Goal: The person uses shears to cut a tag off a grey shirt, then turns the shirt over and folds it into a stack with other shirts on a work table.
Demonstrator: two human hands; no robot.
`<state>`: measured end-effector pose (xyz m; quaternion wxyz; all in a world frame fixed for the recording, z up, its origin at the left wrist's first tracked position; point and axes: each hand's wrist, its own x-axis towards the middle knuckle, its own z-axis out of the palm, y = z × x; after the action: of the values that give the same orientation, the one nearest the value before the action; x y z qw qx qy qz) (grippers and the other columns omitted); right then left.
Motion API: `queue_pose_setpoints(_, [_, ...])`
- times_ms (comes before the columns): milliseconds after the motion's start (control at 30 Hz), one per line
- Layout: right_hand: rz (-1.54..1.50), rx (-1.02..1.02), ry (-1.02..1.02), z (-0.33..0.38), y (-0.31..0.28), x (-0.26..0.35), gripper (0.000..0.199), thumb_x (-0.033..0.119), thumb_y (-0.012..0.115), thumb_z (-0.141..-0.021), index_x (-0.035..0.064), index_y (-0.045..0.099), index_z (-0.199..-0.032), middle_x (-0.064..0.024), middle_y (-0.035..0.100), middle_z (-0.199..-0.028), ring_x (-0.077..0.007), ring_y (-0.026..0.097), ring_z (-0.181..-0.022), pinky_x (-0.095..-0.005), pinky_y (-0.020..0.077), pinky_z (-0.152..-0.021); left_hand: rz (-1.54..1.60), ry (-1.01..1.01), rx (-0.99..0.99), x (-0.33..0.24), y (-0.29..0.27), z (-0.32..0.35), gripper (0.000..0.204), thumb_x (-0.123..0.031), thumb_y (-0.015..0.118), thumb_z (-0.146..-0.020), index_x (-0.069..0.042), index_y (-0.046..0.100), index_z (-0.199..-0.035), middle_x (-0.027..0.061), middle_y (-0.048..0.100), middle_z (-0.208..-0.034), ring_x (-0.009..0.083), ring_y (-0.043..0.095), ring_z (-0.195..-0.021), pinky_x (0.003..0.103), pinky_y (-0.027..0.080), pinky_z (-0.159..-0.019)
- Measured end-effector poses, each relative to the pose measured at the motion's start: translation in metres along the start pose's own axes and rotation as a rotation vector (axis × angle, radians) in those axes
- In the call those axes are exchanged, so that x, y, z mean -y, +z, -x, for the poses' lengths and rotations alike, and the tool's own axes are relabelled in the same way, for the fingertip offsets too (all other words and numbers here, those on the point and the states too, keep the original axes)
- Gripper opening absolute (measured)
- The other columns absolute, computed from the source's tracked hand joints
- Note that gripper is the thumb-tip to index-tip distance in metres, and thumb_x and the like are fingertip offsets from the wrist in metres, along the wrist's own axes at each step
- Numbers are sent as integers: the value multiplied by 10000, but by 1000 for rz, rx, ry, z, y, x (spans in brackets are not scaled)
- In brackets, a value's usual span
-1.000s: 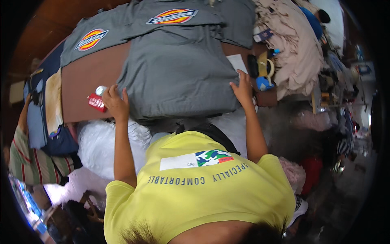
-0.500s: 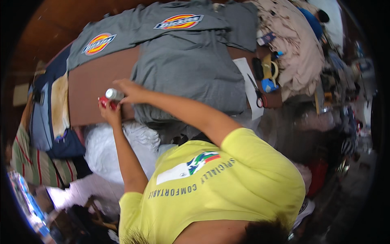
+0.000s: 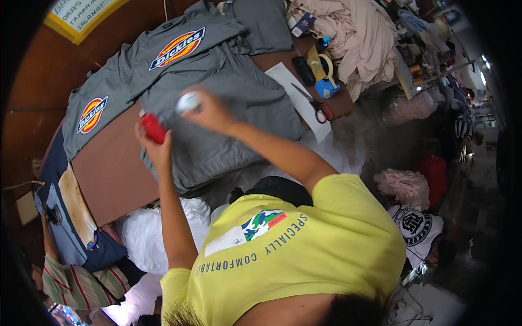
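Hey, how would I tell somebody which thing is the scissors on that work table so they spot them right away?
Start at the brown work table covered with grey shirts. At the shirts' right edge lies a long white paper strip. The scissors lie across it, dark blades pointing up-left, the only thing there with red handle loops.

Brown worktable [image 3: 117, 176] — cluttered workshop

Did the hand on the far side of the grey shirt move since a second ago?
Yes. The right hand left the shirt's far edge near the white paper strip and came across the grey shirt to the white cap above the red can.
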<state>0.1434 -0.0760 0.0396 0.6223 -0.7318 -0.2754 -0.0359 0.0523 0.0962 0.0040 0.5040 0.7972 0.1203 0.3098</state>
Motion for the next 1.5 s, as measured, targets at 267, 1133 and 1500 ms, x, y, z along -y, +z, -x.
queue_pose_setpoints(267, [560, -398, 141, 15, -234, -88, 452, 78, 716, -633, 76, 489, -1024, -148, 590, -924, -325, 589, -875, -379, 465, -727, 198, 16, 271, -80, 268, -32, 1032, -240, 857, -481, 24, 266, -1284, 201, 363, -1216, 303, 427, -1093, 357, 372, -932])
queue_pose_setpoints(1133, [668, -314, 132, 22, -241, -118, 597, 67, 679, -682, 74, 377, -1196, -200, 511, -1093, -402, 499, -998, -439, 415, -808, 360, 357, 1070, -105, 406, -97, 400, 53, 612, -712, -52, 516, -1086, 69, 588, -1014, 169, 561, -943, 285, 466, -800])
queue_pose_setpoints(1500, [547, -409, 147, 32, -239, -97, 747, 11, 714, -638, 45, 309, -1264, -200, 456, -1120, -366, 470, -1047, -401, 402, -854, 510, 47, 1160, -92, 433, -85, 474, 125, 508, -708, -65, 502, -1142, 87, 530, -1143, 149, 496, -1061, 267, 429, -860])
